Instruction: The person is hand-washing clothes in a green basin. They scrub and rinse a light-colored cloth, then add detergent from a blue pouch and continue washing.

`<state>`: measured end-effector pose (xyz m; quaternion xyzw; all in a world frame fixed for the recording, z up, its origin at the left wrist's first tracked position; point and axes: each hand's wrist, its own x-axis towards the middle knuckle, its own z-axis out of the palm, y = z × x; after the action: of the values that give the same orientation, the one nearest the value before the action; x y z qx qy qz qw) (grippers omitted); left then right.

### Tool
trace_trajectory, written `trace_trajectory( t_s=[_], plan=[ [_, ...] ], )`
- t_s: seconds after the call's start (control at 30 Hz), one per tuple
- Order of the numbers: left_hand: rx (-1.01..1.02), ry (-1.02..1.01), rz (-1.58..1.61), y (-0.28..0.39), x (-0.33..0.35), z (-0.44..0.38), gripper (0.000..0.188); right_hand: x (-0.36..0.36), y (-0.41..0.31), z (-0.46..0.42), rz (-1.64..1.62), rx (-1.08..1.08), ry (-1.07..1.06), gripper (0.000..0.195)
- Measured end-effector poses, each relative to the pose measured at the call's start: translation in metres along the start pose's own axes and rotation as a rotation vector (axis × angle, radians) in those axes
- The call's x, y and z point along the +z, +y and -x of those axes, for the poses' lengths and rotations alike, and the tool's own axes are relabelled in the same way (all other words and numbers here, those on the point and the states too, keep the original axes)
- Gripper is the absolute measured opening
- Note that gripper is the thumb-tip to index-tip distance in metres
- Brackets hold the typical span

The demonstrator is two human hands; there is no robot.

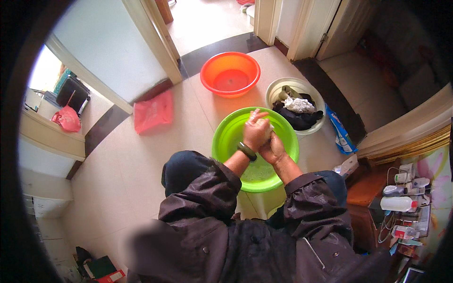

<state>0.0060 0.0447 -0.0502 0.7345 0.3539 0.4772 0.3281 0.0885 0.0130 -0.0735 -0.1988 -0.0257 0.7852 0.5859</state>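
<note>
Over a green plastic basin holding some cloudy, sudsy water, my two hands are pressed together. My left hand, with a dark bracelet at its wrist, lies uppermost, some of its fingers stretched out. My right hand cups from the right side. A small whitish piece of wet cloth shows between them, mostly hidden by the fingers. Both hands look wet. Behind and to the right stands a pale basin with dark clothes and a crumpled white cloth on top.
An orange plastic basin stands beyond the green one. A pink plastic bag lies on the tiled floor to the left, a blue packet by the right doorway. Bottles and cables crowd a wooden cabinet at the right.
</note>
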Motion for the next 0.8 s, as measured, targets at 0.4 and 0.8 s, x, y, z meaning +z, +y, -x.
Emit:
trace_trajectory(
  t_s=[0.4,0.8],
  plan=[
    [-0.088,0.189,0.013,-0.014,-0.004,-0.005,0.027,0.013,0.004,0.007,0.103,-0.1,0.026,0.04],
    [-0.052,-0.029,0.058,0.016,-0.017,-0.006,0.02,0.021,-0.004,0.007,0.125,-0.088,0.097,0.037]
  ],
)
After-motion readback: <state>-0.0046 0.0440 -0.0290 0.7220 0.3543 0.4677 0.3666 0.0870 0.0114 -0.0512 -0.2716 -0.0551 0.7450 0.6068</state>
